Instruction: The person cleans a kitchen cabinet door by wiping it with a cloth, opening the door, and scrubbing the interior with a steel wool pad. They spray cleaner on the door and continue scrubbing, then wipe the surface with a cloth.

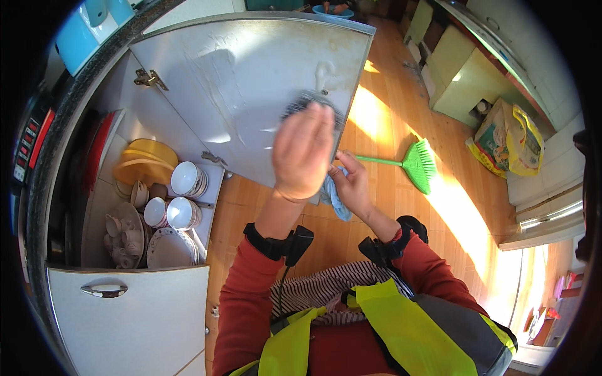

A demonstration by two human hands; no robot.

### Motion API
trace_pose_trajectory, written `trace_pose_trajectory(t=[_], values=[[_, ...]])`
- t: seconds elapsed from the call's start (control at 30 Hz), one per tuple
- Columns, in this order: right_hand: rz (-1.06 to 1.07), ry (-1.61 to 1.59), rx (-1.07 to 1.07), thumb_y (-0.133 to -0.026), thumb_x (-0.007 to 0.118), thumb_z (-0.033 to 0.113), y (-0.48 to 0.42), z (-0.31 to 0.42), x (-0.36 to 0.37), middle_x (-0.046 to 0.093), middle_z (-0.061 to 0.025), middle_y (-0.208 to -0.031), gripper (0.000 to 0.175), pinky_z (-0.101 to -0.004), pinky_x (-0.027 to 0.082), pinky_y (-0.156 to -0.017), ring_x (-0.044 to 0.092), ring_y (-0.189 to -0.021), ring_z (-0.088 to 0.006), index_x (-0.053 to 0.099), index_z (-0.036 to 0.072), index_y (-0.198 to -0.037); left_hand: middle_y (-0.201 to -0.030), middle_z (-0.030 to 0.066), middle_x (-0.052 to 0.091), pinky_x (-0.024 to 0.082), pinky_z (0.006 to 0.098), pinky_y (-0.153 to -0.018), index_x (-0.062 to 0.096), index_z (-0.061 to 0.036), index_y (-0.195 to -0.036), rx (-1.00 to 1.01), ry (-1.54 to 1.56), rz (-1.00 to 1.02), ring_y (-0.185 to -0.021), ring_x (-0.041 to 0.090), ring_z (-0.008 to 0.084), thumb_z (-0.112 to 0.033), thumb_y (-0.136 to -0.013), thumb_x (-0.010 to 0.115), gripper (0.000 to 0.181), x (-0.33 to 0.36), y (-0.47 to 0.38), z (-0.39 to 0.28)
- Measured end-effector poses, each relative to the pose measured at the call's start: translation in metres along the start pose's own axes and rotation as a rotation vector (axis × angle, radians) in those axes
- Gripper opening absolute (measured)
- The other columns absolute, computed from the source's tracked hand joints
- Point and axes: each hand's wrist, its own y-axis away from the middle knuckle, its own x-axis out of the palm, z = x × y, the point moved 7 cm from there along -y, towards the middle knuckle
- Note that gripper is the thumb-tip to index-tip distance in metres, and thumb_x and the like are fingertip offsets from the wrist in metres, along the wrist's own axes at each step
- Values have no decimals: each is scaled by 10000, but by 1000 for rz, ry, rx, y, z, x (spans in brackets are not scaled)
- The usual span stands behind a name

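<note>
My left hand (301, 155), blurred by motion, presses a dark grey scouring pad (308, 101), likely steel wool, against the inner face of an open white cabinet door (254, 89). Wet streaks and a smear of white suds (324, 75) mark that face. The fingers of my right hand (352, 185) grip the door's free edge lower down. A light blue cloth (335, 199) hangs beside this hand; whether the hand also holds it is hidden.
Inside the cabinet stand stacked bowls (186, 178), plates (171, 249), cups (124, 239) and yellow plastic basins (148, 162). A green broom (418, 164) lies on the wood floor. Bags (510, 136) lean at the right wall. Another person's hands (334, 8) are over a blue basin (345, 15).
</note>
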Motion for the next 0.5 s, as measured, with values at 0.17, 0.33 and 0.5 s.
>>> trace_pose_trajectory(t=[0.17,0.33,0.5], values=[[-25,22,-2,-890,641,10,-1,2,-3,553,-115,-891,194,-284,444,-779,540,-848,-239,618,-28,-1079,-944,117,638,519,361,-649,690,8,-983,118,69,-154,-831,633,265,-15,-828,667,159,-14,-7,-10],[19,7,27,-891,639,11,3,-1,0,541,-118,-875,188,-293,446,-757,535,-822,-246,617,-29,-1074,-677,121,530,386,386,-504,608,-23,-792,6,63,-141,-558,498,255,-62,-887,650,111,-19,-9,-2],[-41,17,-40,-888,642,14,3,0,-1,542,-126,-875,200,-292,444,-738,536,-813,-247,621,-27,-1083,-1093,115,622,557,324,-719,692,-10,-1142,222,68,-153,-895,622,259,2,-781,684,362,-9,19,-26]])
